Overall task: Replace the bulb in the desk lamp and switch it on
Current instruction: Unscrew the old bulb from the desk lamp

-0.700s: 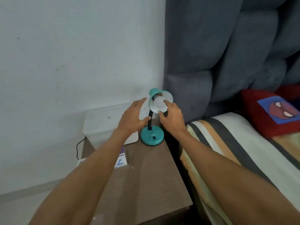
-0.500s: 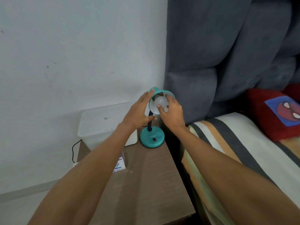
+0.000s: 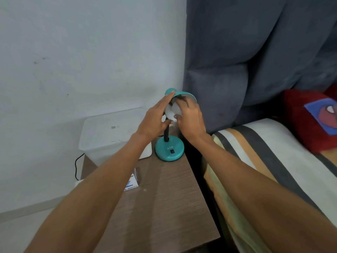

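Observation:
A small teal desk lamp stands at the far end of a brown bedside table; its round base carries a black switch. The teal shade tilts toward me, and a white bulb sits inside it. My right hand grips the bulb, fingers and thumb curled round it. My left hand holds the shade's left side, fingers stretched along it and thumb under the rim. The bulb's socket is hidden behind my fingers.
A white box-shaped appliance stands left of the lamp against the wall, with a black cable beside it. A small bulb carton lies on the table under my left forearm. A striped bed, grey headboard and red pillow fill the right.
My left hand has moved up from beside the lamp's stem onto the shade. My right hand's fingers have wrapped further round the bulb.

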A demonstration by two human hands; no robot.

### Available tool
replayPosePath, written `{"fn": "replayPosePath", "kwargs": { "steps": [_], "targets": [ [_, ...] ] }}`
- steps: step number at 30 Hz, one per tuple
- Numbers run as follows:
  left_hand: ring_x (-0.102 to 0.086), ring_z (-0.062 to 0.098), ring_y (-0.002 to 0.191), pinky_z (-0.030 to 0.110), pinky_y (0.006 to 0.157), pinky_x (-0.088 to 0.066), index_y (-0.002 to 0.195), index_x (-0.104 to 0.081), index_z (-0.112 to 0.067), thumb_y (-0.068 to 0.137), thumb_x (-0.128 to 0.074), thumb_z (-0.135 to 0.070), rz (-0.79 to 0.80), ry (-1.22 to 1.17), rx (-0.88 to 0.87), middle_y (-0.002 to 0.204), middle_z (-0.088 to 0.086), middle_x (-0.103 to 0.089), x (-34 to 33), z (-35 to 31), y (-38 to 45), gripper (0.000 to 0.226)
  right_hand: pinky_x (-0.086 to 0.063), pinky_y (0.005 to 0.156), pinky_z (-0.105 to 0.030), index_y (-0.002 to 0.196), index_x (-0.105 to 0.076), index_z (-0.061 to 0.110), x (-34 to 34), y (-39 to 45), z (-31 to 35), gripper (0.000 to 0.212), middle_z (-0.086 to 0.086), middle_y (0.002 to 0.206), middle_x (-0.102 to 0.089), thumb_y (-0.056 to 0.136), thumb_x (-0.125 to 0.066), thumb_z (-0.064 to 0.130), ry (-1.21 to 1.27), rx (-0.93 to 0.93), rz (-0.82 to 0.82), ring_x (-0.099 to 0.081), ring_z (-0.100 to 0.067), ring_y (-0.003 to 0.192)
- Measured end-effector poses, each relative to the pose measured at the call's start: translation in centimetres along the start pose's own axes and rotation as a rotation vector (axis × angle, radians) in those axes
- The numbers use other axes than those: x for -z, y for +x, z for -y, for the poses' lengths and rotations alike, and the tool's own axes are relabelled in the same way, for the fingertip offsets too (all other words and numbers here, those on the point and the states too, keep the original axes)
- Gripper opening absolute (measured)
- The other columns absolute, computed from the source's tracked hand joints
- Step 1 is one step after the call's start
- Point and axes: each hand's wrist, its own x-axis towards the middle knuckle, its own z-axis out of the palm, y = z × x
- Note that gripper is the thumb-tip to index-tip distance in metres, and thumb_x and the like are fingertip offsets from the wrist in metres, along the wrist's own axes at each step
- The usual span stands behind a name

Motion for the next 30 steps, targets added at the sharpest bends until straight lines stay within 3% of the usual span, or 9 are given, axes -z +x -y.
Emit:
{"fn": "replayPosePath", "kwargs": {
  "steps": [3, 6, 11, 14, 17, 22, 24, 27, 30],
  "targets": [
    [-0.055, 0.022, 0.136, 0.039, 0.107, -0.054, 0.161, -0.032, -0.017, 0.084, -0.081, -0.001, -0.006, -0.007, -0.004, 0.156, 0.007, -0.049, 0.2, -0.1, 0.0, 0.093, -0.05, 0.098, -0.046, 0.142, -0.045, 0.015, -0.1, -0.4, -0.3, 0.063, -0.012, 0.141, -0.047, 0.086, -0.073, 0.017, 0.079, -0.066, -0.047, -0.052, -0.034, 0.121],
    [-0.053, 0.022, 0.138, 0.041, 0.109, -0.053, 0.162, -0.031, -0.021, 0.085, -0.08, -0.001, 0.008, -0.003, 0.009, 0.157, 0.005, -0.048, 0.0, -0.1, 0.0, 0.093, -0.05, 0.095, -0.043, 0.141, -0.046, 0.012, -0.2, -0.4, -0.5, 0.06, -0.013, 0.135, -0.055, 0.09, -0.07, 0.033, 0.148, -0.172, -0.053, -0.059, -0.033, 0.116],
    [-0.052, 0.008, 0.133, 0.034, 0.106, -0.054, 0.161, -0.032, -0.019, 0.084, -0.08, 0.002, -0.02, -0.04, 0.027, 0.156, 0.004, -0.049, 0.0, -0.2, -0.2, 0.093, -0.053, 0.09, -0.048, 0.147, -0.042, 0.012, -0.4, -0.7, -0.3, 0.069, -0.016, 0.142, -0.049, 0.085, -0.072, 0.005, -0.074, 0.007, -0.002, -0.055, -0.039, 0.116],
    [-0.054, 0.016, 0.134, 0.035, 0.107, -0.054, 0.162, -0.031, -0.02, 0.084, -0.079, 0.003, -0.011, -0.031, 0.026, 0.156, 0.005, -0.05, 0.1, -0.2, -0.3, 0.093, -0.05, 0.098, -0.045, 0.148, -0.037, 0.014, -0.8, -1.0, -0.2, 0.069, -0.015, 0.148, -0.041, 0.088, -0.071, 0.015, 0.046, -0.055, -0.049, -0.051, -0.035, 0.125],
    [-0.054, 0.021, 0.136, 0.038, 0.108, -0.053, 0.162, -0.03, -0.023, 0.085, -0.078, 0.003, -0.002, -0.026, 0.034, 0.156, 0.006, -0.049, -0.1, -0.2, -0.3, 0.095, -0.048, 0.096, -0.04, 0.143, -0.042, 0.01, -0.9, -0.5, 0.0, 0.06, -0.014, 0.139, -0.053, 0.092, -0.068, 0.028, 0.136, -0.182, -0.066, -0.057, -0.033, 0.12],
    [-0.05, 0.007, 0.134, 0.021, 0.107, -0.049, 0.162, -0.031, -0.021, 0.084, -0.078, 0.004, -0.016, -0.046, 0.044, 0.157, 0.004, -0.047, -0.1, 0.0, -0.4, 0.094, -0.052, 0.097, -0.045, 0.145, -0.045, 0.008, -0.9, -0.5, 0.0, 0.068, -0.014, 0.145, -0.048, 0.083, -0.072, 0.001, -0.065, 0.047, -0.027, -0.044, -0.035, 0.131],
    [-0.049, 0.002, 0.132, 0.017, 0.105, -0.048, 0.162, -0.031, -0.021, 0.085, -0.076, 0.006, -0.011, -0.041, 0.035, 0.157, 0.003, -0.048, 0.0, 0.0, -0.3, 0.093, -0.05, 0.102, -0.044, 0.145, -0.043, 0.01, -1.1, -0.7, -0.1, 0.067, -0.014, 0.146, -0.045, 0.085, -0.071, 0.008, -0.017, 0.025, -0.068, -0.043, -0.034, 0.133],
    [-0.052, 0.01, 0.134, 0.021, 0.105, -0.05, 0.162, -0.031, -0.024, 0.085, -0.077, 0.004, -0.004, -0.041, 0.04, 0.158, 0.001, -0.047, -0.2, -0.1, -0.3, 0.094, -0.048, 0.099, -0.042, 0.145, -0.041, 0.011, -1.3, -0.7, -0.1, 0.061, -0.014, 0.145, -0.047, 0.092, -0.067, 0.025, 0.081, -0.121, -0.079, -0.054, -0.033, 0.124],
    [-0.049, 0.001, 0.131, 0.019, 0.105, -0.049, 0.161, -0.031, -0.023, 0.085, -0.078, 0.004, -0.008, -0.05, 0.039, 0.157, 0.001, -0.048, -0.3, 0.0, -0.3, 0.094, -0.051, 0.096, -0.045, 0.145, -0.044, 0.008, -1.1, -0.4, -0.3, 0.063, -0.015, 0.142, -0.051, 0.088, -0.071, 0.011, 0.016, -0.077, -0.041, -0.054, -0.037, 0.121]
  ]
}}
